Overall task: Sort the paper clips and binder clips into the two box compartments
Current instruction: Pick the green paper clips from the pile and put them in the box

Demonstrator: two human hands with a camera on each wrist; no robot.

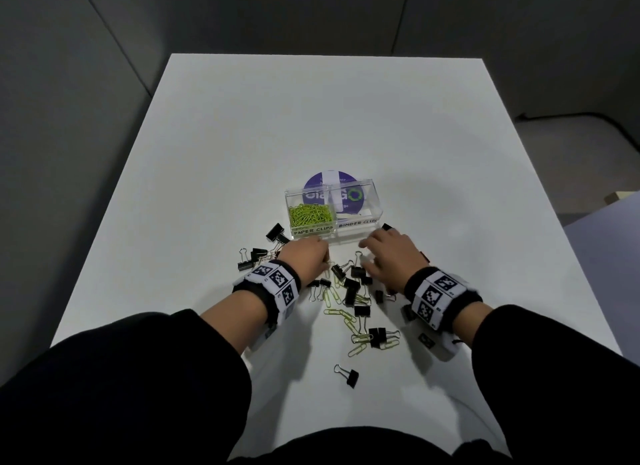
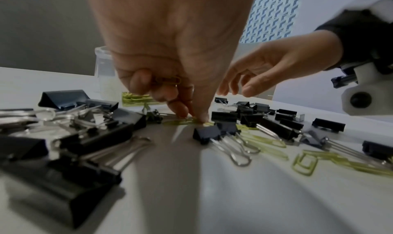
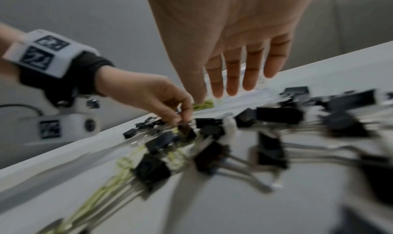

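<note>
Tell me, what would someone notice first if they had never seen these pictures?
Probably the bright green paper clips heaped in the left compartment of the clear box in the middle of the white table; the compartment labelled for binder clips looks nearly empty. Next, the black binder clips scattered in front of the box, mixed with loose green ones. The left hand pinches at a paper clip on the table while the right hand hovers open.
</note>
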